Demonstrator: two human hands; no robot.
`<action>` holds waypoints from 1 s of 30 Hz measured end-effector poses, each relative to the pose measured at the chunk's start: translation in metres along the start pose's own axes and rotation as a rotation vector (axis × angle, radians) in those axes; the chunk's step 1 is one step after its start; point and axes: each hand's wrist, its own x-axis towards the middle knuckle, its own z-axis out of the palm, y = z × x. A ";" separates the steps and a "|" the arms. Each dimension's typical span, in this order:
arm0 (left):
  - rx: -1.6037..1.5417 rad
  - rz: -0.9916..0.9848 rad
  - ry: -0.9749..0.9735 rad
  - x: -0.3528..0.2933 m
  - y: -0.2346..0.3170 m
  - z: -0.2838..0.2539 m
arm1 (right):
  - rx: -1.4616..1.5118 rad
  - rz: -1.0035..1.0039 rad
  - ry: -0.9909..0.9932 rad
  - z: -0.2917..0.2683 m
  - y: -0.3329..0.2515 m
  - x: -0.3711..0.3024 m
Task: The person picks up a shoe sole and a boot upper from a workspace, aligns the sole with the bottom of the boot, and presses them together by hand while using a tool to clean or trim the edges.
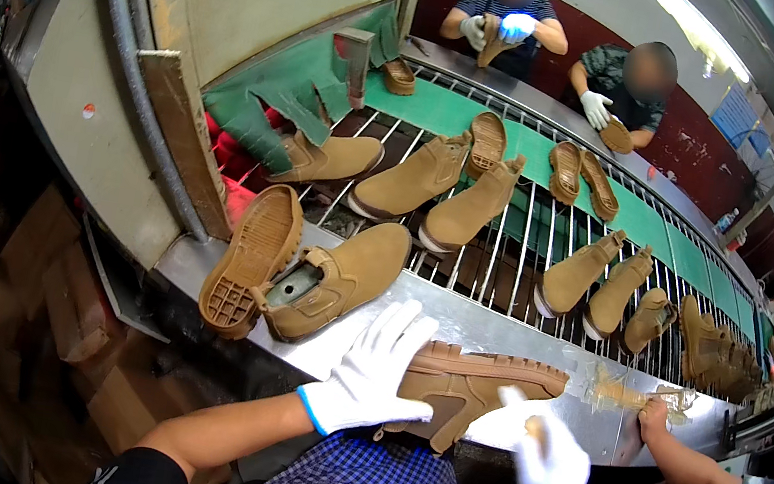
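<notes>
A tan ankle boot [453,400] lies on its side at the near edge of the metal ledge, its ridged sole turned away from me. My left hand [367,371], in a white glove, holds it at the heel end, thumb across the upper and fingers stretched up beside the heel. At the boot's right, my gloved right hand [551,471] has its fingers curled, the index pointing toward the toe. Something small and tan shows at those fingers; I cannot make out what. Left of my left hand, another boot [340,280] stands by a loose sole [252,261].
Beyond the metal ledge [494,335] runs a wire rack [464,269] with several boots, and a green belt [528,148] carrying loose soles. Two gloved people work across it. Another person's bare hand [653,416] rests on the ledge at right. Cardboard boxes [85,296] lie at lower left.
</notes>
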 end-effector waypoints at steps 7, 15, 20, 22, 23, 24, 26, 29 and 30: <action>-0.213 -0.023 -0.286 0.041 -0.005 -0.003 | 0.119 -0.016 -0.453 0.036 -0.069 0.062; -0.186 0.160 -0.093 0.029 -0.013 0.012 | -0.181 0.149 -0.360 -0.003 -0.027 0.063; -0.032 0.288 0.007 0.019 -0.011 0.026 | 0.126 0.348 -0.381 -0.027 0.001 0.027; -0.012 0.311 0.014 0.016 -0.008 0.027 | 0.201 0.457 -0.483 -0.040 0.002 0.017; 0.019 0.340 0.011 0.017 -0.008 0.024 | 0.130 0.407 -0.453 -0.041 -0.001 0.015; 0.043 0.383 0.010 0.020 -0.005 0.019 | 0.079 0.303 -0.355 -0.035 0.003 0.006; 0.064 0.435 0.005 0.030 0.005 0.008 | -0.032 0.172 -0.268 -0.029 0.003 0.001; 0.044 0.430 -0.145 0.065 0.027 -0.012 | -0.196 -0.057 -0.134 -0.011 0.007 0.015; -0.072 0.367 -0.166 0.081 0.034 -0.011 | -0.187 -0.087 -0.112 -0.002 0.013 0.019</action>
